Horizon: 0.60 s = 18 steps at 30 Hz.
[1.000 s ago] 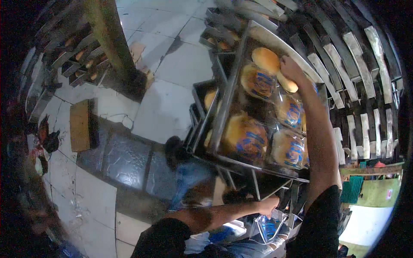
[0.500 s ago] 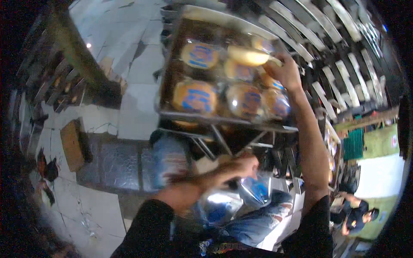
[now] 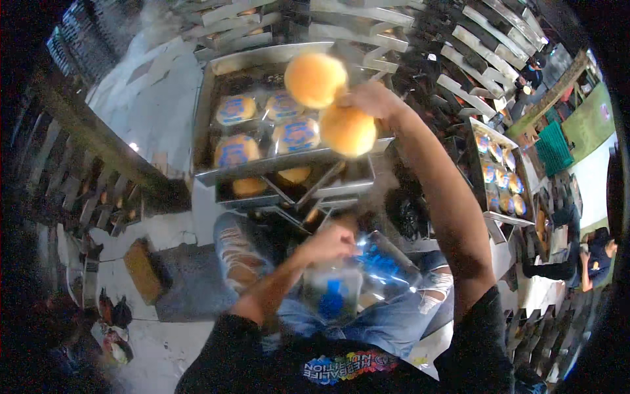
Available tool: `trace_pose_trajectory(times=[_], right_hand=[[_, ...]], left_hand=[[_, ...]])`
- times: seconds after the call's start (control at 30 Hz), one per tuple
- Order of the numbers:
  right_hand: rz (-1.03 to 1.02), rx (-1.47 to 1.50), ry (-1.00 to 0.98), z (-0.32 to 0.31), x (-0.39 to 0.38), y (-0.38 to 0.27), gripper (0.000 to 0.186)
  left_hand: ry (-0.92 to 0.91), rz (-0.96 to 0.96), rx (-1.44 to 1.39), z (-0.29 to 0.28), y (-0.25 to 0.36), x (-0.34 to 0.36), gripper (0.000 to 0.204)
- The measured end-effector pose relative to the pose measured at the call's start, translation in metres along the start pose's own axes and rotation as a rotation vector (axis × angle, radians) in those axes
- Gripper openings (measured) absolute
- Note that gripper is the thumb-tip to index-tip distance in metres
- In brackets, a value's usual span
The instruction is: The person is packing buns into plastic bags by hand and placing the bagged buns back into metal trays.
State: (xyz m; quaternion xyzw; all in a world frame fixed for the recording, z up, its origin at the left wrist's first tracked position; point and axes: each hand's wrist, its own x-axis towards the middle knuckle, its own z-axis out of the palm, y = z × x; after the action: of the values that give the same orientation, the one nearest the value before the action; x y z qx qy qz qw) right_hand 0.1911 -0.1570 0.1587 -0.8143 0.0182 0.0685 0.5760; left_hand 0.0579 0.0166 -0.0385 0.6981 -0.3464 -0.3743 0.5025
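Observation:
My right hand (image 3: 374,102) is closed on two round golden buns, held over the right part of a metal tray. One bun (image 3: 315,80) shows its smooth top; the other bun (image 3: 348,130) hangs lower, nearer to me. Both are blurred by motion. Inside the tray (image 3: 295,157) lie several wrapped buns (image 3: 237,152) with blue print. My left hand (image 3: 335,240) is low over my lap, its fingers curled together at the edge of a clear plastic bag (image 3: 387,266) with blue print. A second clear bag (image 3: 331,295) lies beside it on my jeans.
Under the tray stands another metal tray (image 3: 249,197) with buns. A third tray of wrapped buns (image 3: 505,174) is at the right. A brown block (image 3: 146,270) sits on the floor at left. A person (image 3: 597,259) is at the far right; stacked metal trays (image 3: 479,49) line the back.
My right hand has lifted, and two buns now show in it where one pale bun edge showed over the tray. My left hand has shifted left along the bags. The view has turned.

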Motion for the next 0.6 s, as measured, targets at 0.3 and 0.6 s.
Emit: trace_pose_trajectory(times=[0.3, 0.6], right_hand=[[-0.531, -0.345, 0.711, -0.003, -0.004, -0.042, 0.038], [0.072, 0.845, 0.899, 0.006, -0.220, 0.102, 0.040]], left_hand=[[0.162, -0.088, -0.152, -0.018, -0.028, -0.026, 0.017], [0.296, -0.021, -0.907, -0.034, -0.043, -0.026, 0.007]])
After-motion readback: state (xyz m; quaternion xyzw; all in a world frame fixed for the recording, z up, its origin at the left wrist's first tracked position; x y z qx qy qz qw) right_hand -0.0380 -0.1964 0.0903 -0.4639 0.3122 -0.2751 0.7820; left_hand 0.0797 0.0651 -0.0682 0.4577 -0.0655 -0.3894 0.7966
